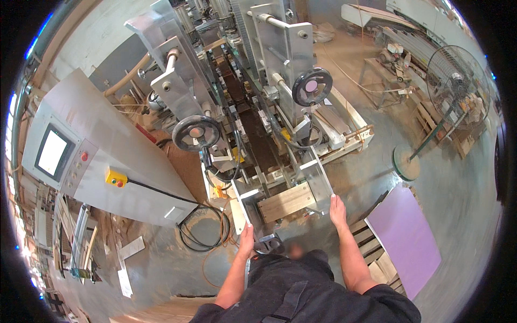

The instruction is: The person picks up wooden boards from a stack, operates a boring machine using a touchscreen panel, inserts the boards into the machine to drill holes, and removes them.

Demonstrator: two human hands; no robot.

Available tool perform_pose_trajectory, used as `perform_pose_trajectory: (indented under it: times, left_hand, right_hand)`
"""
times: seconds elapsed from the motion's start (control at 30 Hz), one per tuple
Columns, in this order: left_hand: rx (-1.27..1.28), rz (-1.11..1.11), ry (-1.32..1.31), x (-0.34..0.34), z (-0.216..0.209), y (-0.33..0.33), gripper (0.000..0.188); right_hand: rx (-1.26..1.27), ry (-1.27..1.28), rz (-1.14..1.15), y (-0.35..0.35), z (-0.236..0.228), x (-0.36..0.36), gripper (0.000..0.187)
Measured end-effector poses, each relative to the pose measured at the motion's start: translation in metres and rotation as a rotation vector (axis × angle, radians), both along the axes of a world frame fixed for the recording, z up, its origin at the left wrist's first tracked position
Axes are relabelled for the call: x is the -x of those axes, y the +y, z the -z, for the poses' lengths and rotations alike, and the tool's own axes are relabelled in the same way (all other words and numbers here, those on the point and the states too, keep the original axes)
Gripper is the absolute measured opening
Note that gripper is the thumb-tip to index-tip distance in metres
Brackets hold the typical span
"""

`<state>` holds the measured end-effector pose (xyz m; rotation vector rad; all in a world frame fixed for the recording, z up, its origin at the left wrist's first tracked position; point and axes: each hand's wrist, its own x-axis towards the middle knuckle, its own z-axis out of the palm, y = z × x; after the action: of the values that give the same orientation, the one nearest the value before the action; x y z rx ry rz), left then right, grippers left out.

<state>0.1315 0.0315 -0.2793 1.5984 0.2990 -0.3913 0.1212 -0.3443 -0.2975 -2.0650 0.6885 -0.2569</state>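
From where I stand, both metal guide rails are in place at the machine's near end, in the middle of the frame. The left hand (246,240) is at the near end of the left guide rail (243,207), the right hand (337,210) at the end of the right guide rail (322,180). The right fingers look nearly straight, the left a little bent; I cannot tell whether either hand grips or merely rests there. A wooden board (286,202) lies crosswise between the rails, below centre. How much is finished is hard to judge — no worked piece shows in the channel (253,134), and nothing tells whether the rails' spacing is settled.

The rails' edges look thin, with the palms close against their ends. Room seems tighter on the left: a black cable coil (203,229) lies near that forearm, and the grey control cabinet (107,145) leans in from the left of the frame. To the right, grey floor (366,172) stretches toward the fan's round base (406,163) — though a purple panel (405,239) on wooden slats, lower right, limits a step that way.
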Motion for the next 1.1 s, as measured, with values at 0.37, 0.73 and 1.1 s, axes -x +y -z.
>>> perform_pose_trajectory:
  times: [0.37,0.73,1.1]
  left_hand:
    - [-0.013,0.049,-0.075,-0.005,0.039,0.016,0.066]
    - [-0.002,0.027,-0.049,-0.001,0.030,0.014,0.058]
    - [-0.020,-0.006,-0.112,-0.005,0.049,0.018,0.052]
  right_hand:
    - [0.011,0.072,0.025,0.002,-0.002,-0.003,0.050]
    - [-0.028,0.088,0.029,0.004,-0.009,-0.001,0.049]
    - [-0.035,0.036,0.018,0.001,-0.007,-0.002,0.047]
